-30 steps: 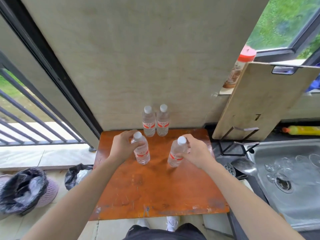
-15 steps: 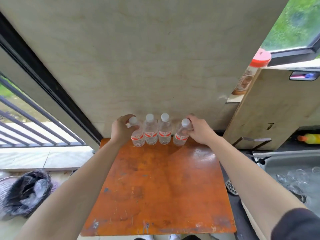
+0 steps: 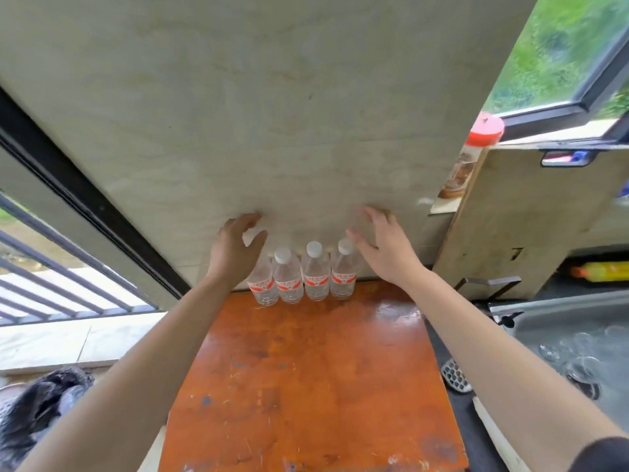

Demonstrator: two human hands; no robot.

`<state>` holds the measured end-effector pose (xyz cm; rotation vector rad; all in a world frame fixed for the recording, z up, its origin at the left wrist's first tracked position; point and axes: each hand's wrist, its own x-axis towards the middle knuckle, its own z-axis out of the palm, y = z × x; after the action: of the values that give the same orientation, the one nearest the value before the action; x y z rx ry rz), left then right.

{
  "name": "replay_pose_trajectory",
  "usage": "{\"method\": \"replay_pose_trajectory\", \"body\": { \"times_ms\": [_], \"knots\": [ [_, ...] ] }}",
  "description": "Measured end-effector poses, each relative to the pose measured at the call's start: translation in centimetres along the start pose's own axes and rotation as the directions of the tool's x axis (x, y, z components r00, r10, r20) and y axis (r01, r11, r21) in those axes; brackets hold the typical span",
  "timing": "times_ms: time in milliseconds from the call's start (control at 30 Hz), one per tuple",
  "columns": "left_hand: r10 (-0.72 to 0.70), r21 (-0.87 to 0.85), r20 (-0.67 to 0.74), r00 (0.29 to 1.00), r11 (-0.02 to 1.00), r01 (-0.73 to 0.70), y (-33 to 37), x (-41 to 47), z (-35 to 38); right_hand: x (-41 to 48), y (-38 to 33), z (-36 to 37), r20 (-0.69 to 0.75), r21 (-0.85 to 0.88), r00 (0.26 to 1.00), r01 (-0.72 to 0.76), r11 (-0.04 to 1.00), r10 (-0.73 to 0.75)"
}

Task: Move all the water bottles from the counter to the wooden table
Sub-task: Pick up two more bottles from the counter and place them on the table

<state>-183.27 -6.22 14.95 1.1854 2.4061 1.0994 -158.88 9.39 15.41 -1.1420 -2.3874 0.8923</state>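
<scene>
Since half a second ago both hands have let go of the two outer water bottles and lifted above the row. Four water bottles stand upright side by side along the far edge of the wooden table (image 3: pixel 306 386), against the wall: the leftmost bottle (image 3: pixel 261 284), partly behind the left hand, the second bottle (image 3: pixel 287 277), the third bottle (image 3: pixel 316 270) and the rightmost bottle (image 3: pixel 343 270). All have white caps and red-and-white labels, and neighbours touch or nearly touch.

The left hand (image 3: pixel 235 250) hovers over the leftmost bottle with fingers spread wide and curled, holding nothing. The right hand (image 3: pixel 384 247) hovers just right of and above the rightmost bottle, fingers spread wide and empty, its thumb near that bottle's cap.

The rest of the orange tabletop, scuffed and paint-flecked, carries nothing else. To the right of the table a pale wooden board (image 3: pixel 531 226) leans upright, with a red-lidded jar (image 3: pixel 476 148) behind it on the window ledge. Further right is a steel sink (image 3: pixel 561 321) with glasses inside. On the floor at lower left sits a black bin bag (image 3: pixel 37 410).
</scene>
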Motion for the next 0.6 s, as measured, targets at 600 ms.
{"method": "replay_pose_trajectory", "body": {
  "times_ms": [600],
  "knots": [
    [0.871,0.016,0.117,0.478,0.479,-0.878,24.5,-18.5,17.7,-37.5,11.4,-14.7,-0.826,-0.361,0.561,-0.595,0.718,0.049]
  ]
}}
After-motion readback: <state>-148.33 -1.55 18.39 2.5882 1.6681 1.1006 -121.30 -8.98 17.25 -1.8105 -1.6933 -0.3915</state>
